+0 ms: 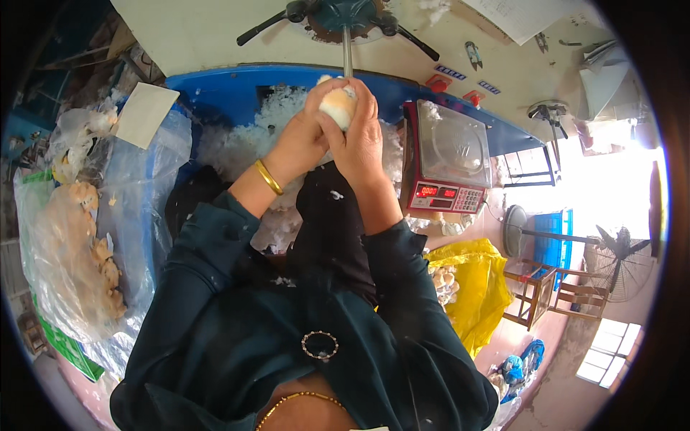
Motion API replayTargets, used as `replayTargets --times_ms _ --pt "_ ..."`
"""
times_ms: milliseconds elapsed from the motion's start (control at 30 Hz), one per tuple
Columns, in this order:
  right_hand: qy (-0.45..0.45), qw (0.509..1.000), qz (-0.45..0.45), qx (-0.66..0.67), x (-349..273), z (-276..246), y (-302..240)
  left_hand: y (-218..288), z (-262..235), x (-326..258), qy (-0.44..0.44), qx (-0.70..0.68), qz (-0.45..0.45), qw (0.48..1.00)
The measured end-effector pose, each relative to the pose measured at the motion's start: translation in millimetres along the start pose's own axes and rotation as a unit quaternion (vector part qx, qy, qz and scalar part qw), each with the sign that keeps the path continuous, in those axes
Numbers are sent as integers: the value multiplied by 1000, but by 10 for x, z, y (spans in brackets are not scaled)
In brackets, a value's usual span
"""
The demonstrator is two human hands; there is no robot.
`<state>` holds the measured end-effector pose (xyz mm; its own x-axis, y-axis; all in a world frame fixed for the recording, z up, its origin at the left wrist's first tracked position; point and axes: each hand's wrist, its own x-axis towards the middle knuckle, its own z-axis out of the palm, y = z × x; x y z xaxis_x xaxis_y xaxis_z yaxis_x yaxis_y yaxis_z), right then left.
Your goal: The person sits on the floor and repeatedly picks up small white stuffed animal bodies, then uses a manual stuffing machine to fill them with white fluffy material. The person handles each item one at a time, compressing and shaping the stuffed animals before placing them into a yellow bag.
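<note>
Both hands are closed around a small white and tan plush toy [338, 108], set at the end of a thin metal tube [348, 56]. The tube comes from a dark round machine fitting [345, 16] with black handles on either side. My left hand [300, 140], below a gold bangle, grips the toy's left side. My right hand [358, 142] wraps its right side, thumb in front. The tube's tip is hidden by the toy and fingers. White fluffy stuffing [280, 111] lies behind and below my hands.
A red digital scale [445, 197] stands just right of my hands. On the left, clear plastic bags hold several tan plush pieces [106, 269] beside a card [146, 115]. A yellow bag [471, 287] with more pieces, a wooden stool [528, 291] and a fan [619, 262] are at right.
</note>
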<state>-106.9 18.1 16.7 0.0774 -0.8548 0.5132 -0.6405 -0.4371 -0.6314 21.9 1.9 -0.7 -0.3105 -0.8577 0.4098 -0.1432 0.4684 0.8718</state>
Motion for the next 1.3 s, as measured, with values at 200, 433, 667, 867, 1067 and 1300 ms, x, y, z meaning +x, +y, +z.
replayTargets --times_ms 200,433,667,867,1067,1300 --pt "-53 992 14 117 8 -260 78 131 212 -31 43 48 34 997" --pt "-56 990 56 118 152 -240 100 170 211 46 62 28 61 996" --pt "-27 995 52 79 238 -78 73 -111 209 162 68 -85 83 991" --pt "12 999 53 -4 -171 -159 196 98 235 -165 10 -1 66 998" --pt "-49 997 58 -12 -531 -508 151 269 -212 -738 21 38 -16 999" --pt "-495 702 327 -394 -1735 -2526 1756 -770 -2471 -3181 250 661 -395 587"
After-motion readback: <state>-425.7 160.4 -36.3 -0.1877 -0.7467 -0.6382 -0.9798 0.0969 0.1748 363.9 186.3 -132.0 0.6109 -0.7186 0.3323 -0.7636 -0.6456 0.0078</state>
